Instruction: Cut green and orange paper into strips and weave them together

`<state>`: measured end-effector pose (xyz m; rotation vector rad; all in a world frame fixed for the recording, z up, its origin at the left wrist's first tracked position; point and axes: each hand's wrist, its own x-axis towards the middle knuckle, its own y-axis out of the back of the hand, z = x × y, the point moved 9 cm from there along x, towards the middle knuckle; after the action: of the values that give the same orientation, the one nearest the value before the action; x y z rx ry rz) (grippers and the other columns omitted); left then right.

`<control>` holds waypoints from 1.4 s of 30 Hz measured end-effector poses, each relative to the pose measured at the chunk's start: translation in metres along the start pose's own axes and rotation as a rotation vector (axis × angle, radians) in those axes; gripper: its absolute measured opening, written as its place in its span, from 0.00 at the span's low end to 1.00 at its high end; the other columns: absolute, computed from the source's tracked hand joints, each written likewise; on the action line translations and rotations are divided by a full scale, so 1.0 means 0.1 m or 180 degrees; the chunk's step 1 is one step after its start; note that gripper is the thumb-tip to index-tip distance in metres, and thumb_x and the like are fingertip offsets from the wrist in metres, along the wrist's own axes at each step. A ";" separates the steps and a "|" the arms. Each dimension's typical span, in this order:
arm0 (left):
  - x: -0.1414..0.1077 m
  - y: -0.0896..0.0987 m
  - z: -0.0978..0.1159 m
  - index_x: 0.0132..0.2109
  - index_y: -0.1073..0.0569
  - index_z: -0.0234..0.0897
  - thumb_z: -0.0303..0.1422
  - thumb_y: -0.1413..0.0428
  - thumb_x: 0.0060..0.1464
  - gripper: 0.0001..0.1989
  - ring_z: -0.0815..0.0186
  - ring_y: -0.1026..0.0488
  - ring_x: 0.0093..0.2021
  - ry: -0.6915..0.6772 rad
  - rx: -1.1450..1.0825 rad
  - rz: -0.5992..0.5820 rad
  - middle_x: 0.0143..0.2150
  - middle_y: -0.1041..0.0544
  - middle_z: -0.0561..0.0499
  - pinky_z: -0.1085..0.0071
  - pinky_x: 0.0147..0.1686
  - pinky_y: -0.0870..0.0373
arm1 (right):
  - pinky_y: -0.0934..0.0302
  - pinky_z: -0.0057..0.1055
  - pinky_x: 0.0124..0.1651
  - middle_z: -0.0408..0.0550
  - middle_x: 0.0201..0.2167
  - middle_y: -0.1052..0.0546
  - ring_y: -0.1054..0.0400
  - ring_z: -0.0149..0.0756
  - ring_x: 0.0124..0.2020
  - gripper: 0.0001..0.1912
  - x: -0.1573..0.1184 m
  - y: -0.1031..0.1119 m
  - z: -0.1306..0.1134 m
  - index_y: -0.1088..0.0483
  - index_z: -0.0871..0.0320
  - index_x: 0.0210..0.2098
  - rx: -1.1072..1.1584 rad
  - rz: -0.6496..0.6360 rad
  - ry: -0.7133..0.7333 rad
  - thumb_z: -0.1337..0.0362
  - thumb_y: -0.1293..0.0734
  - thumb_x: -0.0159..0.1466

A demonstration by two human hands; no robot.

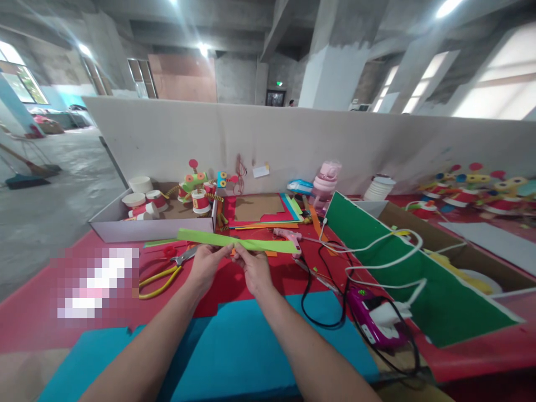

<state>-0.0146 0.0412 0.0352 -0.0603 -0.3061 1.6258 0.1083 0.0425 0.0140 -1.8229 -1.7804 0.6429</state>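
A long light-green paper strip [268,245] stretches nearly level across the middle of the head view, above the red table cover. My left hand [205,267] pinches it near its middle. Close beside, almost touching, my right hand [254,267] grips the same strip with thumb and fingers. The strip's ends stick out free on both sides. Just left of my left hand lie yellow-handled scissors [161,282]. A pink glue gun [291,239] rests behind the strip's right end.
A blue sheet [234,352] covers the near table edge. At back left, a white box [154,230] holds cups and a paper figure. On the right stand a green-sided box [419,273], a purple power strip [372,318] and loose cables.
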 end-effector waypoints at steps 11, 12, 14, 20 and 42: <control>0.02 0.13 0.06 0.20 0.27 0.32 0.37 0.33 0.38 0.14 0.69 0.34 0.25 -0.0009 0.0222 0.0312 0.20 0.28 0.51 0.72 0.30 0.37 | 0.36 0.26 0.26 0.39 0.16 0.29 0.36 0.27 0.19 0.14 0.01 0.07 -0.06 0.27 0.61 0.23 -0.0082 0.0146 0.0046 0.60 0.22 0.43; 0.03 0.15 0.06 0.20 0.27 0.32 0.37 0.33 0.38 0.14 0.70 0.34 0.24 -0.0018 0.0237 0.0323 0.20 0.28 0.51 0.72 0.30 0.37 | 0.36 0.26 0.25 0.39 0.16 0.29 0.36 0.27 0.19 0.14 0.02 0.08 -0.06 0.27 0.61 0.23 -0.0064 0.0150 0.0061 0.61 0.22 0.43; 0.04 0.18 0.07 0.19 0.27 0.32 0.37 0.34 0.38 0.14 0.70 0.34 0.24 -0.0027 0.0261 0.0338 0.19 0.28 0.51 0.72 0.30 0.37 | 0.36 0.25 0.25 0.39 0.16 0.30 0.36 0.26 0.18 0.14 0.03 0.11 -0.07 0.27 0.61 0.22 -0.0031 0.0160 0.0082 0.61 0.22 0.43; 0.04 0.20 0.10 0.19 0.28 0.32 0.38 0.33 0.37 0.15 0.70 0.34 0.24 -0.0029 0.0284 0.0369 0.19 0.29 0.51 0.71 0.30 0.38 | 0.36 0.25 0.24 0.37 0.15 0.31 0.37 0.26 0.17 0.15 0.04 0.16 -0.10 0.28 0.61 0.21 -0.0153 0.0278 0.0120 0.60 0.22 0.42; 0.04 0.07 0.02 0.25 0.25 0.30 0.37 0.34 0.41 0.13 0.70 0.33 0.25 0.0302 -0.0230 -0.0115 0.23 0.28 0.50 0.72 0.31 0.36 | 0.31 0.28 0.34 0.41 0.20 0.25 0.31 0.29 0.24 0.12 0.06 0.06 -0.07 0.25 0.60 0.25 0.0170 -0.0076 0.0042 0.62 0.22 0.45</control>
<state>-0.0224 0.0446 0.0364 -0.1856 -0.2912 1.5707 0.1176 0.0477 0.0153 -1.7639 -1.7570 0.6615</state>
